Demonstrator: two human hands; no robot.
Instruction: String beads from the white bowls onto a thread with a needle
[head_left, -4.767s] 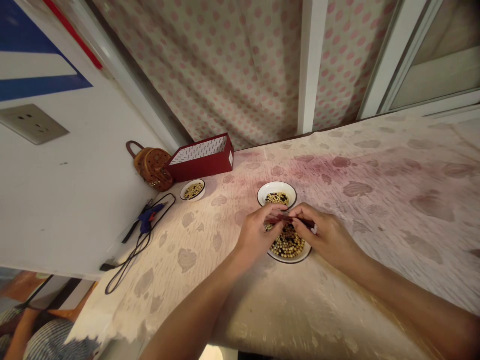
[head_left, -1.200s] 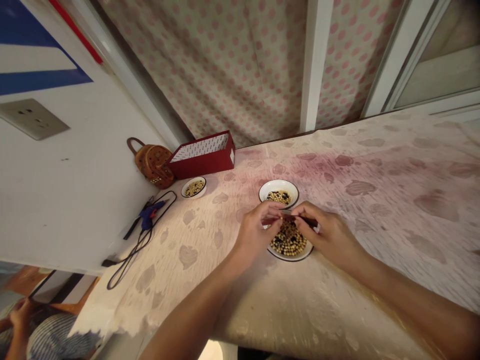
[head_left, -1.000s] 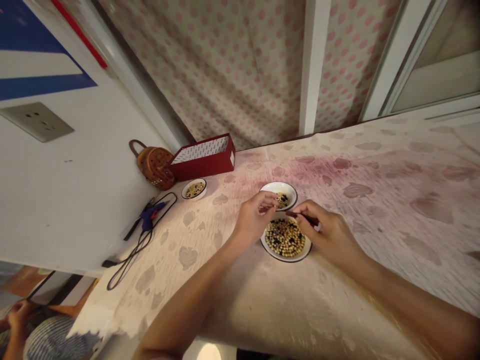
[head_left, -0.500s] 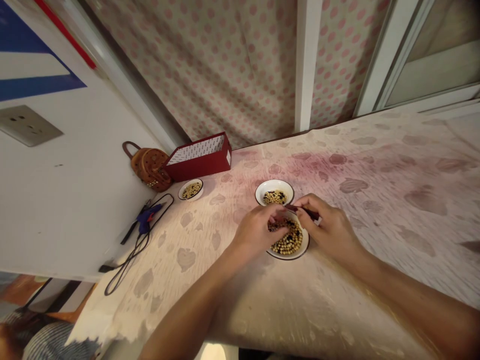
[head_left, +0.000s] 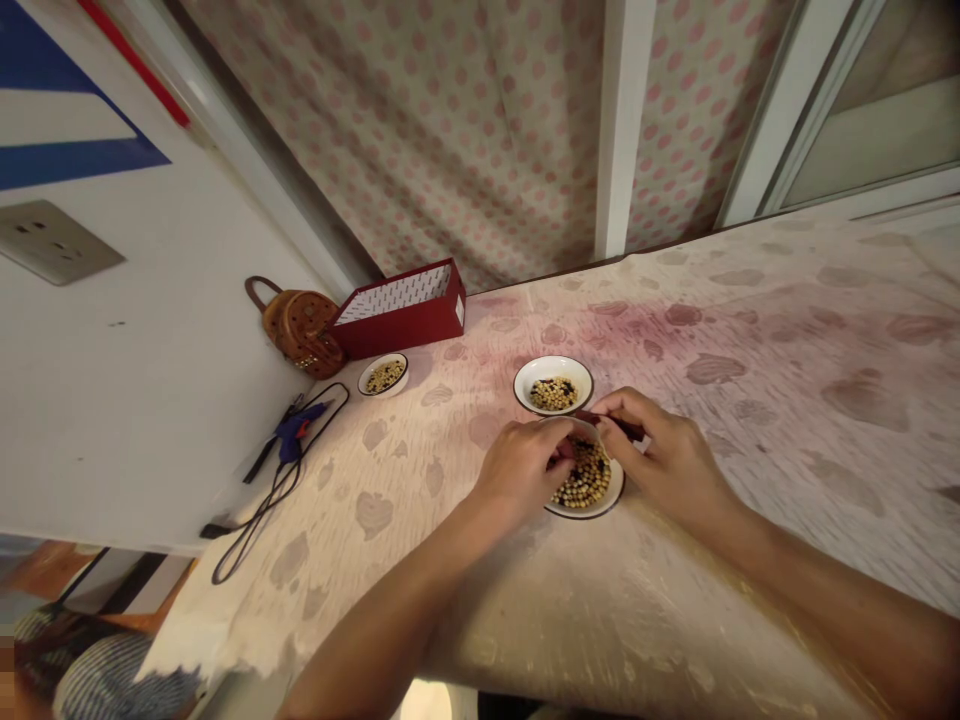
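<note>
A white bowl (head_left: 606, 497) of mixed yellow and black beans sits on the table in front of me. My left hand (head_left: 520, 471) is closed in a pinch over the bowl's left side, fingertips down among the beans. My right hand (head_left: 664, 459) rests at the bowl's right rim, fingers closed on a thin dark red stick (head_left: 609, 422) that points left over the bowl. Just behind stands a smaller white bowl (head_left: 553, 368) with some yellow and black beans.
A third small bowl (head_left: 383, 375) of beans sits at the back left beside a red box (head_left: 400, 308) and a brown woven bag (head_left: 298, 328). A blue glue gun (head_left: 296, 427) with black cord lies by the left wall. A person in a striped shirt (head_left: 90, 680) is below left.
About a second ago my left hand reached to the smaller bowl, then came back down into the near bowl's beans. My right hand has kept hold of the stick almost in place.
</note>
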